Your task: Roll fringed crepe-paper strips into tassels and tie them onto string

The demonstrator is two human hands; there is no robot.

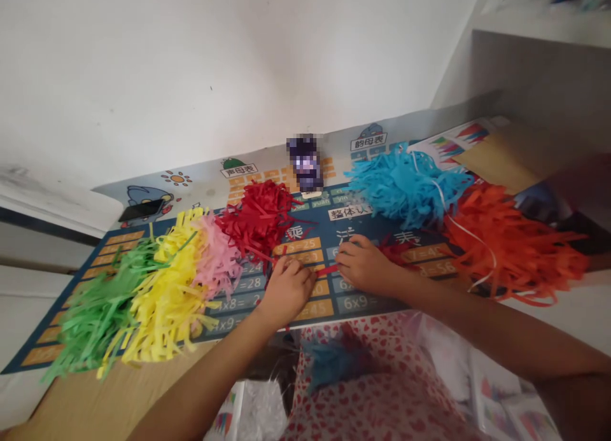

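My left hand [289, 288] and my right hand [361, 263] rest low over the printed desk mat [353, 304], fingers closed. A thin red paper strip [327, 271] runs between them, its ends at my fingertips. Just beyond my left hand lies a red fringed paper bunch [260, 219]. Further left are pink [217, 256], yellow [165, 298] and green [102, 307] bunches. Dark red strips [395, 252] show beside my right hand, with a blue bunch [405, 186] behind it and an orange one [513, 247] to its right.
A phone [305, 164] leans at the mat's back, near the white wall [229, 65]. A dark flat device [142, 210] lies at the back left. Brown paper [508, 161] is at the back right. Blue strips [334, 363] lie on my lap, with plastic packs [499, 390] below.
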